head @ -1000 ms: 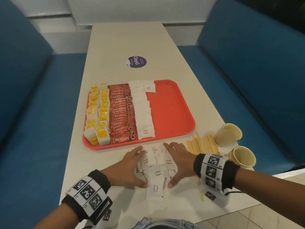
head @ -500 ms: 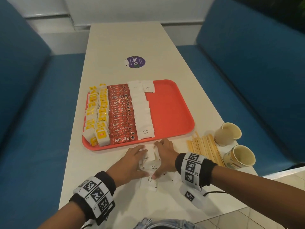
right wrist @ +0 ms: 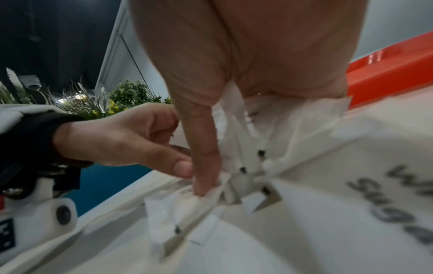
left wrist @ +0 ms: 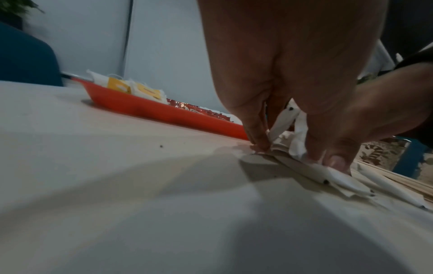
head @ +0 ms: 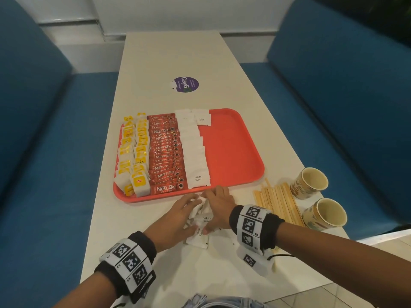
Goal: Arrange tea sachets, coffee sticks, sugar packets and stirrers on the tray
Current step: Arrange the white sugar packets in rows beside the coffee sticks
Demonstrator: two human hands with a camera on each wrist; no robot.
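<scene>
**Both hands bunch loose sugar below the tray**

Grip first: left hand (head: pixel 175 215) and right hand (head: pixel 219 206), low centre of the head view, press in from either side on a loose heap of sugar packets (head: pixel 201 221) lying on the tabletop (head: pixel 155 63) just beside the tray (head: pixel 233 152); fingers curl round the paper.

Left to right on the tray: tea sachets (head: pixel 133 156), coffee sticks (head: pixel 165 152), one full sugar column (head: pixel 193 152) and a second barely begun; its right part is bare. Left to do, I judge: this heap and the stirrers (head: pixel 278 203), off-tray at right beside two cups (head: pixel 311 183).

Only the right wrist view shows packets crumpled upright between the fingers (right wrist: pixel 203 157); only the head view shows the rows.
</scene>
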